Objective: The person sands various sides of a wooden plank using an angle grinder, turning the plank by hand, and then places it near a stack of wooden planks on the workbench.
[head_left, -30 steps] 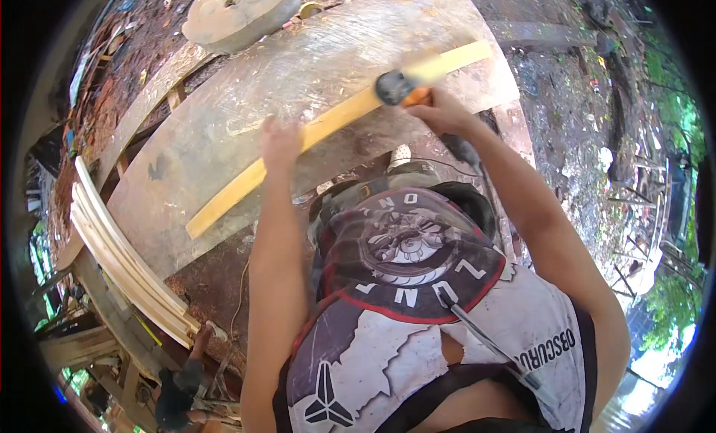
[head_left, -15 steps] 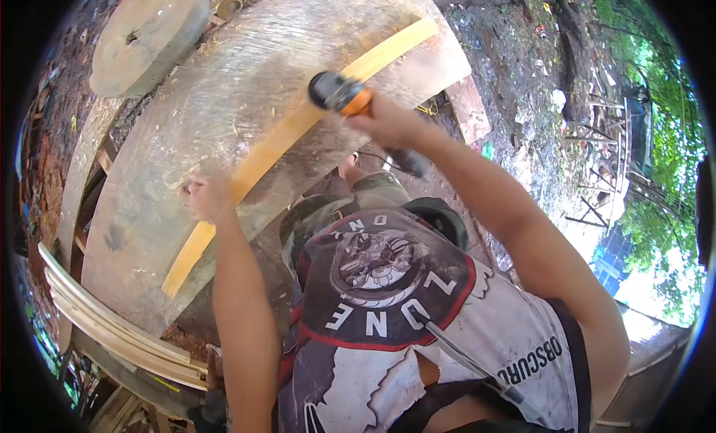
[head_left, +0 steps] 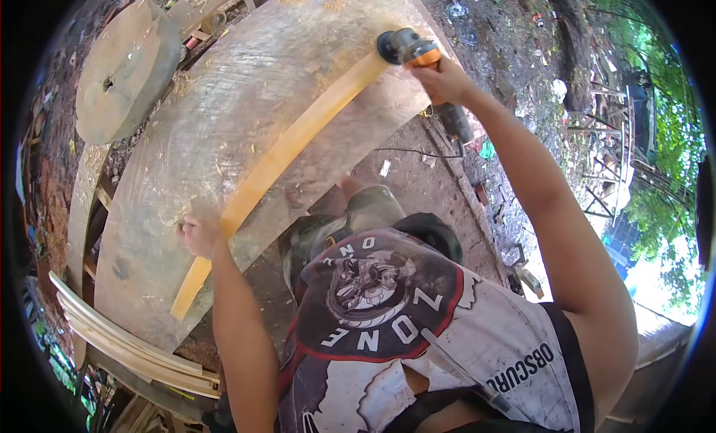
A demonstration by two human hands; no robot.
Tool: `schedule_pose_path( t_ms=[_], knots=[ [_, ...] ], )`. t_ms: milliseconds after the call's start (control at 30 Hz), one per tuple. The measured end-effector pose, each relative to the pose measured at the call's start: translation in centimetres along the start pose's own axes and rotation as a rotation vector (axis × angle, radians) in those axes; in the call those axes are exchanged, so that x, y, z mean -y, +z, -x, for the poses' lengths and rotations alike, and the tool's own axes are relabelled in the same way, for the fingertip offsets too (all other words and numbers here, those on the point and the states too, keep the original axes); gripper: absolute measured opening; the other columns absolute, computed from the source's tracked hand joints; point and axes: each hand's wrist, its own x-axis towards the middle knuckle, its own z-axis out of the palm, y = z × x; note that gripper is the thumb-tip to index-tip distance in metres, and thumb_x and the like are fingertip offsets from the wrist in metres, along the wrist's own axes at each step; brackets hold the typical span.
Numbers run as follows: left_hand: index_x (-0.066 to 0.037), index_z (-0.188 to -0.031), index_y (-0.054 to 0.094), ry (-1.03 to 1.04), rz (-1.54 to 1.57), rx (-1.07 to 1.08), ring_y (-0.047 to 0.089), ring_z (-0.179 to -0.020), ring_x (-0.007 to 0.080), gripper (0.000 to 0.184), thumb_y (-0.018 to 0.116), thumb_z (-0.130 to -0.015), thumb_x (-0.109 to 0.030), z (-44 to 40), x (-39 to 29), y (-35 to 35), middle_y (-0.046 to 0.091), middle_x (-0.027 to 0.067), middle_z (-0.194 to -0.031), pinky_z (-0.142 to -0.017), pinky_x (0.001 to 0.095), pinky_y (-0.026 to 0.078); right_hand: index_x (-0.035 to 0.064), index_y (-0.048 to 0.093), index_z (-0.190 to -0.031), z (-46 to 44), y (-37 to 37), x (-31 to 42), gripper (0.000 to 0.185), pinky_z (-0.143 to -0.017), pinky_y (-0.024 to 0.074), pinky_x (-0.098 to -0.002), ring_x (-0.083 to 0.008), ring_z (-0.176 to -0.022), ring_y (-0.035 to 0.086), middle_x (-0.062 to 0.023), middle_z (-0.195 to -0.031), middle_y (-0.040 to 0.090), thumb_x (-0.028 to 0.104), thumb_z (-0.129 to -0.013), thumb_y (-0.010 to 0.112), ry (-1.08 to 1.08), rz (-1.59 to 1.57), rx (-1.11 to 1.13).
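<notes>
Angle grinder (head_left: 418, 51) clasped in right hand (head_left: 440, 79), upper centre-right; disc (head_left: 386, 47) at visible top end of wooden strip (head_left: 298, 138). Strip runs down to lower left, left hand (head_left: 200, 236) by it, grip unclear.

Room to pass lies over the tabletop (head_left: 201, 146) between the wooden strip (head_left: 298, 138) and the bulky round slab (head_left: 123, 67).

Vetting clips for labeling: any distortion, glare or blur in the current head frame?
Head view: strong fisheye, black rounded border; head view: highlights blown out at right, below the foliage, plus a pale sheen on the tabletop; head view: left hand slightly blurred, power tool clearer, large lettering on the shirt readable.
</notes>
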Motion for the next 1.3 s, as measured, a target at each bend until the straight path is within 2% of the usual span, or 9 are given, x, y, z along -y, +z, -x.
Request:
schedule_pose_path(
  t_ms=[267,533,600,767,900,967,1167,1233,1300],
  knots=[
    [0.001,-0.124,0.069,0.011,-0.003,0.008,0.049,-0.133,0.0317,0.056,0.036,-0.105,-0.040,0.2,-0.3,0.1,0.053,0.0100,-0.148,-0.112,0.0468,0.039,0.0063,0.070,-0.109,-3.2,-4.6,-1.4,0.037,-0.074,0.0492,-0.0306,-0.0104,-0.081,0.059,0.0013,-0.090,0.067,0.038,-0.091,0.074,0.019,-0.042,-0.089],
    [-0.002,-0.126,0.069,-0.021,-0.001,0.010,0.047,-0.134,0.0315,0.055,0.036,-0.105,-0.040,0.9,-1.7,-0.8,0.049,0.0066,-0.149,-0.110,0.0493,0.040,0.0046,0.065,-0.120,3.2,5.5,3.1,0.039,-0.079,0.0519,-0.0325,-0.0136,-0.086,0.062,-0.0031,-0.094,0.067,0.030,-0.091,0.072,0.059,-0.047,0.125],
    [-0.003,-0.126,0.069,-0.025,0.006,0.038,0.046,-0.133,0.0338,0.056,0.035,-0.105,-0.041,0.9,-1.5,-0.4,0.046,0.0056,-0.152,-0.110,0.0512,0.039,0.0047,0.064,-0.122,5.3,9.2,4.5,0.039,-0.082,0.0519,-0.0326,-0.0144,-0.088,0.062,-0.0037,-0.097,0.068,0.026,-0.091,0.071,-0.101,-0.112,0.154],
    [-0.003,-0.126,0.069,-0.039,-0.001,0.068,0.045,-0.133,0.0353,0.057,0.034,-0.104,-0.042,1.3,-2.7,-1.9,0.044,0.0062,-0.153,-0.111,0.0518,0.037,0.0016,0.057,-0.127,8.2,19.6,5.0,0.048,-0.085,0.0530,-0.0375,-0.0230,-0.091,0.068,-0.0118,-0.102,0.071,0.023,-0.089,0.076,-0.195,-0.032,0.254],
    [-0.003,-0.125,0.070,-0.013,0.024,0.076,0.045,-0.134,0.0348,0.057,0.034,-0.103,-0.042,1.4,-2.4,-1.7,0.045,0.0080,-0.152,-0.110,0.0518,0.038,0.0008,0.050,-0.127,13.4,23.9,10.3,0.060,-0.088,0.0528,-0.0497,-0.0429,-0.103,0.067,-0.0265,-0.106,0.069,0.034,-0.084,0.076,-0.162,0.198,0.359],
    [-0.003,-0.124,0.070,-0.015,0.013,0.089,0.045,-0.134,0.0347,0.057,0.035,-0.103,-0.042,1.2,-2.4,-1.6,0.046,0.0084,-0.152,-0.109,0.0517,0.038,0.0013,0.050,-0.127,14.7,24.9,11.5,0.060,-0.088,0.0528,-0.0508,-0.0432,-0.101,0.068,-0.0260,-0.105,0.069,0.036,-0.085,0.075,-0.175,0.290,0.385],
    [-0.003,-0.121,0.072,-0.009,0.036,0.061,0.046,-0.134,0.0317,0.058,0.035,-0.102,-0.043,0.3,-0.7,0.5,0.048,0.0082,-0.150,-0.107,0.0511,0.040,0.0045,0.054,-0.127,14.5,20.6,8.9,0.057,-0.086,0.0539,-0.0503,-0.0437,-0.095,0.069,-0.0230,-0.101,0.071,0.036,-0.084,0.073,-0.141,0.313,0.293],
    [-0.002,-0.121,0.072,-0.012,0.041,0.060,0.047,-0.134,0.0306,0.058,0.034,-0.102,-0.043,0.3,-0.6,0.5,0.049,0.0077,-0.149,-0.107,0.0504,0.040,-0.0014,0.056,-0.121,12.8,16.4,8.5,0.054,-0.092,0.0526,-0.0473,-0.0422,-0.106,0.067,-0.0230,-0.112,0.070,0.034,-0.084,0.074,-0.058,0.126,0.358],
    [-0.001,-0.123,0.071,-0.008,0.034,0.061,0.047,-0.134,0.0294,0.060,0.034,-0.103,-0.043,0.3,-0.7,0.3,0.050,0.0081,-0.149,-0.109,0.0472,0.039,-0.0011,0.060,-0.121,10.9,14.3,5.7,0.051,-0.092,0.0527,-0.0446,-0.0389,-0.106,0.068,-0.0233,-0.111,0.071,0.031,-0.084,0.075,-0.018,0.132,0.163]
  ],
)
